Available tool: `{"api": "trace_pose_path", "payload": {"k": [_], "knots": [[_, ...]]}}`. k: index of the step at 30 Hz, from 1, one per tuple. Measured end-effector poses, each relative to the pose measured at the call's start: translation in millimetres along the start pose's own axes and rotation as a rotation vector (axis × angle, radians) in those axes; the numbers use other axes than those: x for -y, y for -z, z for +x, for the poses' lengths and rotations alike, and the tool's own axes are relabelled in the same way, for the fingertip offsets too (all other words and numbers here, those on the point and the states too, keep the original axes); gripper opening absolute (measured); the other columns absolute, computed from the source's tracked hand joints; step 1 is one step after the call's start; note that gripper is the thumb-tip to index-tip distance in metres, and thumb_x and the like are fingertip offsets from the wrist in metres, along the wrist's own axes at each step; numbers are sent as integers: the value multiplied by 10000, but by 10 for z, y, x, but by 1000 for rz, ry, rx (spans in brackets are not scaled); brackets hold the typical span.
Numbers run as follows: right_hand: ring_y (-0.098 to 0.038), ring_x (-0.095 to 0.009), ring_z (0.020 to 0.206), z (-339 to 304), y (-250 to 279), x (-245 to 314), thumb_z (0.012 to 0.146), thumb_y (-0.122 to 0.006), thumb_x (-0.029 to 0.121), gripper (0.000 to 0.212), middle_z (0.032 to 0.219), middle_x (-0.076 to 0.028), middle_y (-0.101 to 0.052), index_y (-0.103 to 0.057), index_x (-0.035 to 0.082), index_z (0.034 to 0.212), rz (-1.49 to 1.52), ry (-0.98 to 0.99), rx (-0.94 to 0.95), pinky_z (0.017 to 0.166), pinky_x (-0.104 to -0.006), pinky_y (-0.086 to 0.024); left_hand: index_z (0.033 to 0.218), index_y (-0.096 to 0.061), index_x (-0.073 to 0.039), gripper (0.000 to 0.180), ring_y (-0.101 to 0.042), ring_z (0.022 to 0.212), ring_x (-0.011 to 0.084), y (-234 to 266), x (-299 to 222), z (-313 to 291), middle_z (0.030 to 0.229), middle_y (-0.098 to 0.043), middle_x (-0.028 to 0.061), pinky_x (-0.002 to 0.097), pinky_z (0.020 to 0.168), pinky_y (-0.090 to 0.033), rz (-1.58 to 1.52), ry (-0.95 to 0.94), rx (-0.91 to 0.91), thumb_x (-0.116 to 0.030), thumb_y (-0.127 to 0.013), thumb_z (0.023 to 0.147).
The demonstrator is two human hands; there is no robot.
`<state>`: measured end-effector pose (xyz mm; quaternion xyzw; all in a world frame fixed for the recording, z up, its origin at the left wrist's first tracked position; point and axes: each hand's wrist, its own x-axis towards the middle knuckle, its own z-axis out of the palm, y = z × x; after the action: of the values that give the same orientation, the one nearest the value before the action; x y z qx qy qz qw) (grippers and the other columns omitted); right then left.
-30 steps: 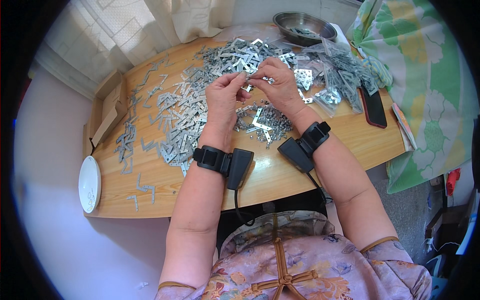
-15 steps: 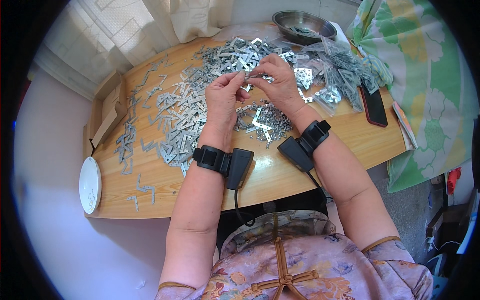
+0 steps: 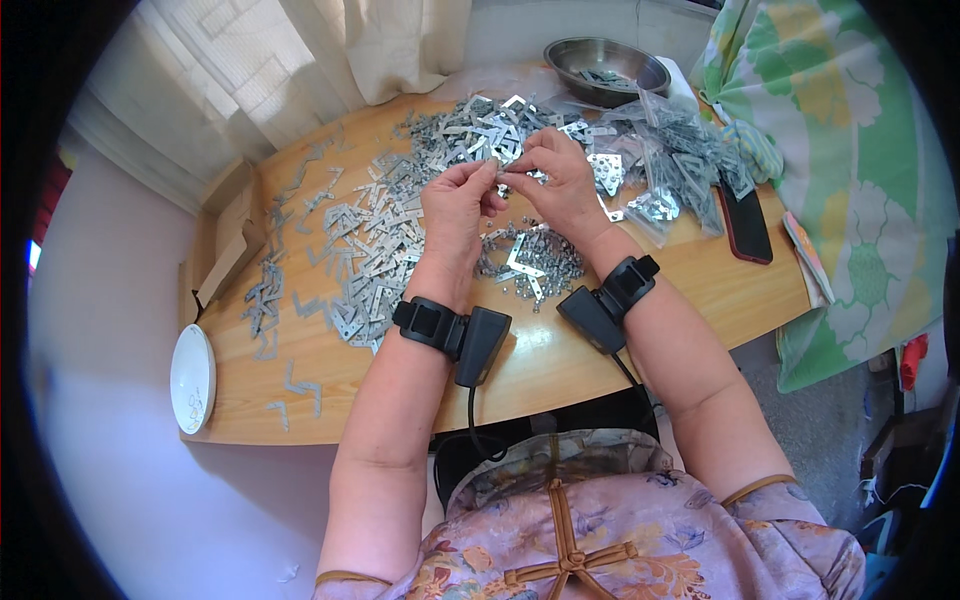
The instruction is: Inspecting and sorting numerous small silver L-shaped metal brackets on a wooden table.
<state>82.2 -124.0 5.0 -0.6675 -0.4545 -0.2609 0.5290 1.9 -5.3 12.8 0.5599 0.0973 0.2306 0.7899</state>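
My left hand [image 3: 457, 208] and my right hand [image 3: 560, 187] meet above the middle of the table, fingertips pinched together. Between them is a small metal piece [image 3: 497, 166], mostly hidden by the fingers, so its exact kind does not show. Below the hands lies a heap of small shiny fasteners [image 3: 552, 262], with an L-shaped metal bracket [image 3: 519, 268] resting on it. To the left of my left hand spreads a large pile of flat L-shaped brackets [image 3: 380, 240]. More brackets [image 3: 480, 125] are heaped beyond my fingers.
Clear plastic bags of metal parts [image 3: 690, 150] lie at the right, beside a dark phone [image 3: 748, 228]. A steel bowl [image 3: 640, 97] stands at the back. On the left are an open cardboard box [image 3: 228, 240] and a white bowl [image 3: 192, 380] at the table's edge.
The whole view has shifted slightly. Both hands stay joined at the fingertips over the same spot, with only small finger movement.
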Motion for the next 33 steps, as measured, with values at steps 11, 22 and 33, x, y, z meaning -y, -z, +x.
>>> {"api": "trace_pose_path", "payload": {"k": [11,22,33], "knots": [[-521,-237,747,38,38,-19,631,-697,139,122,741,-46,-537,-596,80,669,-41,41,-26,647,-345,-376,885,-611,27,177,-538,493,94,-31,-33,64,674,-597,40,190,449,-383,78,-2,48,-123,-635,795],[-512,-234,723,30,47,7,626,-697,147,134,723,-38,-521,-581,84,643,-116,66,49,658,-349,-364,878,-612,-4,155,-534,507,91,18,70,26,712,-613,43,190,455,-381,40,-6,4,-133,-639,797],[-508,-249,686,-2,-35,-20,639,-687,121,132,694,-61,-510,-569,65,655,-94,-8,-114,605,-347,-376,904,-597,2,175,-537,500,95,-100,77,-75,727,-607,53,191,459,-418,-41,-22,-44,-140,-628,808]]}}
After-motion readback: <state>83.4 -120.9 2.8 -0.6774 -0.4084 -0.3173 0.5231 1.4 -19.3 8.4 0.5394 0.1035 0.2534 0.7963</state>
